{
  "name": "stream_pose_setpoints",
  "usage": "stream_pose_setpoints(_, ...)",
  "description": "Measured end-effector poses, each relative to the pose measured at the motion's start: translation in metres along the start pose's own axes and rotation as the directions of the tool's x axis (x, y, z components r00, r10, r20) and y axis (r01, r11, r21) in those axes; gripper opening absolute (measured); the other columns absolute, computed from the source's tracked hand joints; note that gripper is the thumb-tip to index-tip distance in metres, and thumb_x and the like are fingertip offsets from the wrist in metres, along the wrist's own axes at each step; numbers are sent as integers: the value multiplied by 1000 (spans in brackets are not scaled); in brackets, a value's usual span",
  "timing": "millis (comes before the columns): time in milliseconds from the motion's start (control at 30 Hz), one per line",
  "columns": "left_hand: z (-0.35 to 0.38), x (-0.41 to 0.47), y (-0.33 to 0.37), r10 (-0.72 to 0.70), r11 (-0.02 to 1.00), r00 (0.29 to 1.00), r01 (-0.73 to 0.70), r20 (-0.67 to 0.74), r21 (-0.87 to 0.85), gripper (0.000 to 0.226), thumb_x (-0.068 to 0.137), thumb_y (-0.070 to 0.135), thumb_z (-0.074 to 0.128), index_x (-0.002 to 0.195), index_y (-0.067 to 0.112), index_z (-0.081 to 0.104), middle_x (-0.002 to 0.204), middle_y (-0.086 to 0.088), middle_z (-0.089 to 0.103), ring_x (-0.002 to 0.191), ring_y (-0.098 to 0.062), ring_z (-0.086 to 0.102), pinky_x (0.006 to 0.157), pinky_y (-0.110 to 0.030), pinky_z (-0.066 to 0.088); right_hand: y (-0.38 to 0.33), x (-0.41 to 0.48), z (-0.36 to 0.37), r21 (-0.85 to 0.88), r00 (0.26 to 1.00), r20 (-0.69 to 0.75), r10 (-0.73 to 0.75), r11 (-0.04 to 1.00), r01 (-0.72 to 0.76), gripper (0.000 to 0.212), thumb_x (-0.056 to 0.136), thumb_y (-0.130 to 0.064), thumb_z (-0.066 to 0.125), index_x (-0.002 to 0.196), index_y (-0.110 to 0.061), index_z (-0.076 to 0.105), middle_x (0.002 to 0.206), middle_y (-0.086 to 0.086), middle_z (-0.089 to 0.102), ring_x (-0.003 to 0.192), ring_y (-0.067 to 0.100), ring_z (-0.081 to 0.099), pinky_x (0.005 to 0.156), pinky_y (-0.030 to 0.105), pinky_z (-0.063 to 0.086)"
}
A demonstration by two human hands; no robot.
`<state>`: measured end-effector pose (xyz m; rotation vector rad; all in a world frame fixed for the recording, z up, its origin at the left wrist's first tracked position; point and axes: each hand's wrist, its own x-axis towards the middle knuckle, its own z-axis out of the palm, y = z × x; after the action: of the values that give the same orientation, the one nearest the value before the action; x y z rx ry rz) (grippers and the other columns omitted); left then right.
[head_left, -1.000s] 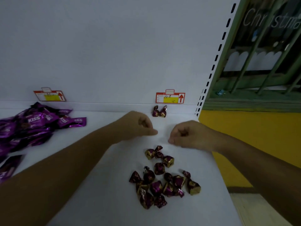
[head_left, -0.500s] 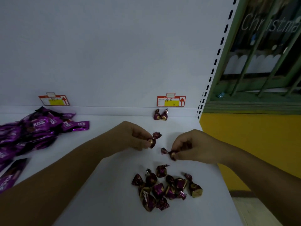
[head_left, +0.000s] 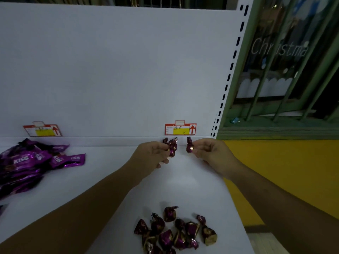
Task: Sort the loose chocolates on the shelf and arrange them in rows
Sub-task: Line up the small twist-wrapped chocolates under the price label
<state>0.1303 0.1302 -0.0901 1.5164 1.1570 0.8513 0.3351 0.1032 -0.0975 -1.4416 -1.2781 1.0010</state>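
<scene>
A pile of several loose purple-and-gold wrapped chocolates [head_left: 174, 231] lies near the front of the white shelf [head_left: 113, 180]. My left hand [head_left: 150, 156] pinches one chocolate [head_left: 172, 150] at the back of the shelf, right in front of two chocolates [head_left: 169, 141] standing against the back wall. My right hand [head_left: 211, 153] pinches another chocolate [head_left: 189, 145] just to the right of them, below the price tag [head_left: 180, 128].
A heap of purple KISS packets [head_left: 31, 162] covers the shelf's left side, under a second price tag [head_left: 42, 129]. The shelf's right edge runs beside a yellow wall [head_left: 275, 171] and a green barred window [head_left: 286, 79].
Both hands have each picked a chocolate from the pile and carried it away from me to the back of the shelf, beside the two standing chocolates.
</scene>
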Motion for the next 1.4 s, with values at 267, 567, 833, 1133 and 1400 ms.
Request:
stream_pose_setpoints(267,5,9,-16,87,994,993,-82,-80,67,15,88,6,60,100,13,63,83,1,70,47,1,54,46,-15,44,11,27,11,-542,985,-71,-160,835,97,11,83,-26,67,92,-30,73,90,-11,72,77,4,59,74,24,49)
stream_pose_setpoints(567,2,11,-19,92,995,988,-96,-127,-25,14,87,3,60,100,7,63,83,-6,69,47,-1,55,45,-15,44,12,28,16,-560,970,-110,-218,820,121,12,82,-27,69,93,-27,73,82,-11,65,72,5,54,69,25,45)
stream_pose_setpoints(833,3,11,-17,84,996,993,-86,-80,-19,15,85,2,61,100,7,63,86,-5,71,50,-1,56,46,-14,44,12,32,20,-645,977,-65,-202,756,114,17,84,-41,64,98,-33,70,91,-13,67,84,9,57,70,24,45)
stream_pose_setpoints(1133,20,4,-4,161,980,982,-146,-101,138,17,72,9,77,80,17,64,71,8,64,50,-2,56,52,-9,43,-2,-7,21,-294,942,122,-312,895,334,29,76,-18,76,80,-43,62,80,-18,65,63,3,56,61,19,48)
stream_pose_setpoints(1400,46,6,4,336,891,936,-282,-99,357,30,70,17,79,62,30,53,84,9,68,53,2,53,62,-14,42,-8,-3,1,-72,984,-12,-178,982,177,21,73,0,76,74,-17,64,69,-5,67,60,4,61,59,18,49)
